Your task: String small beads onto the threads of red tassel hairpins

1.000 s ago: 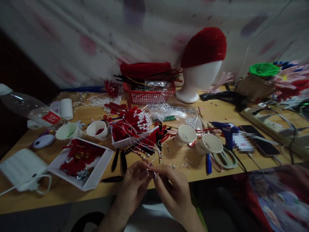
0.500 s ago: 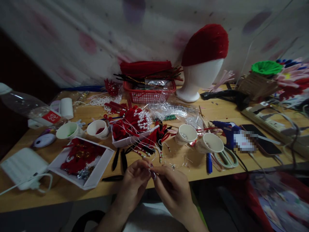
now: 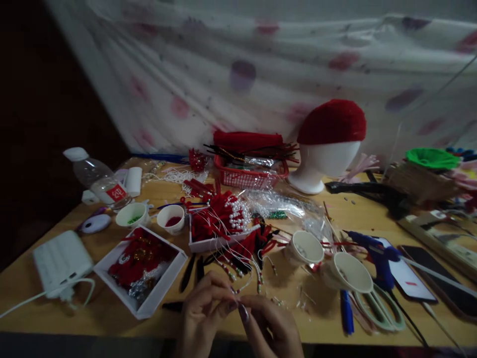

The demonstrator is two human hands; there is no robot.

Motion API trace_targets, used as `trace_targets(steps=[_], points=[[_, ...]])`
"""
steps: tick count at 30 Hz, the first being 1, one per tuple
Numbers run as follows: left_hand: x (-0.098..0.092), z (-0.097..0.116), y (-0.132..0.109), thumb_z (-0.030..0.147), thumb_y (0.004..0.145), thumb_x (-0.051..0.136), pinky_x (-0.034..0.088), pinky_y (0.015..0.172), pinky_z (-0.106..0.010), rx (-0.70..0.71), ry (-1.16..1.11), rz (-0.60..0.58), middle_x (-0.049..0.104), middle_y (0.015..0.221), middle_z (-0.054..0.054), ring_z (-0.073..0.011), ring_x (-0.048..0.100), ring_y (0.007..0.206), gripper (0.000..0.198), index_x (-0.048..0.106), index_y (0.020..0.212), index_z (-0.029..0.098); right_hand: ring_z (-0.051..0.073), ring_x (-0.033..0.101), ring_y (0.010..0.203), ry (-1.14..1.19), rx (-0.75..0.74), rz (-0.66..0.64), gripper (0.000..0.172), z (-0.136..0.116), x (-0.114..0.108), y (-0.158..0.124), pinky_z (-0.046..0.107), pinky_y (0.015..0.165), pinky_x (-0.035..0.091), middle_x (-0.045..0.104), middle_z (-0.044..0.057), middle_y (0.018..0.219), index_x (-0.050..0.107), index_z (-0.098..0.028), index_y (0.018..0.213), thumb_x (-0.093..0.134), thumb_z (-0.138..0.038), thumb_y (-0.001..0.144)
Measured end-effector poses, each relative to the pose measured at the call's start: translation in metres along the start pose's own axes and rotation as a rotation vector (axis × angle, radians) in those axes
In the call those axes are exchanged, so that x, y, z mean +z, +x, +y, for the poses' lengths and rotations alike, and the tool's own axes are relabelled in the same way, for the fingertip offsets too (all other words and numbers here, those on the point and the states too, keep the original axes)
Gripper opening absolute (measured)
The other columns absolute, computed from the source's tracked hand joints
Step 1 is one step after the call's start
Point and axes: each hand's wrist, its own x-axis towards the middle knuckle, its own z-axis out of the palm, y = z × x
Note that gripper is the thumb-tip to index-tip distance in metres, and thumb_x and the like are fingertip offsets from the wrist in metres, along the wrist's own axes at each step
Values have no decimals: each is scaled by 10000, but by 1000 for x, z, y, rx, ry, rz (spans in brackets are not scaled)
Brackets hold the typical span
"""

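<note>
At the table's front edge, my left hand and my right hand meet, fingertips pinched together. What they hold is too small and dark to make out. A thin white beaded string curves close to the fingertips; whether it is held I cannot tell. Just beyond lies a white box heaped with red fuzzy pieces, white pearl beads and loose strings. To the left of my hands is a second white box with red, gold and silver ornaments. Small clear bits lie on the table to the right.
Paper cups of beads stand left and right. Scissors, a blue pen, a glue gun and phones are at right. Behind are a red basket and a foam head with a red cap. A bottle stands at left.
The view has tilted upward, so the table and objects sit lower in the picture. My hands remain pinched together and appear lower in the frame.
</note>
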Motion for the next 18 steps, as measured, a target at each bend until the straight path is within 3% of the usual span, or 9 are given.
trace_targets(steps=[4,9,12,15,18], points=[[-2,9,-1,265,836,718,493,643,-237,129,137,61,651,745,-32,-166,625,703,112,778,742,249,126,481,494,172,177,-3,360,-3,5,0,214,479,384,537,-5,545,740,-184,840,614,-515,899],[4,15,-3,269,831,717,511,693,-250,124,193,112,661,741,-44,-185,645,744,127,751,712,238,120,420,512,303,307,-70,386,-10,3,4,211,465,339,498,-10,568,711,-188,818,628,-562,874],[11,13,-3,394,845,697,516,594,-248,-81,-28,145,684,757,-50,-165,633,634,223,690,723,207,107,381,483,255,241,-68,373,-6,3,5,213,458,324,508,-10,559,687,-185,781,607,-530,900],[14,15,-1,504,848,669,490,512,-233,-296,-273,233,685,676,-18,-133,593,499,320,593,776,201,108,422,493,154,128,-46,340,0,-4,5,217,489,353,514,-11,563,662,-185,735,599,-462,922],[9,19,2,498,813,718,502,570,-223,-300,-341,293,657,601,12,-134,622,541,350,538,781,200,112,466,508,75,72,-67,273,2,-17,8,212,503,389,519,-13,578,647,-186,740,608,-382,926]])
